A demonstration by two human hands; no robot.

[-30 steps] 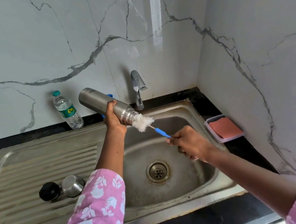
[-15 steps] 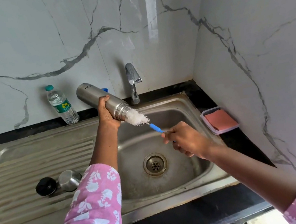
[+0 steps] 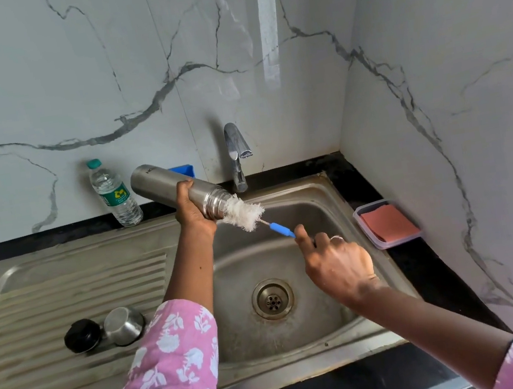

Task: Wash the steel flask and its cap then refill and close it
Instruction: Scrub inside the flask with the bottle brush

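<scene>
The steel flask is held in the air above the rear left edge of the sink, tilted with its base raised toward the wall and its open, threaded mouth pointing down and to the right over the basin. The left hand grasps the flask from below near the neck, fingers wrapped round the body, with the forearm rising steeply from a pink floral sleeve. The white bristle head of a bottle brush sits at the mouth of the flask, partly inserted. The right hand grips the blue handle of the brush at its lower end, fingers curled round it, with the arm extended diagonally across the basin above the drain. The black cap and the steel cup lie just beside each other on the ribbed drainboard, well apart from the flask. A tap stands behind the basin. A plastic water bottle stands upright on the black table against the wall, and a clear container holding a pink pad rests to the right of the sink.
</scene>
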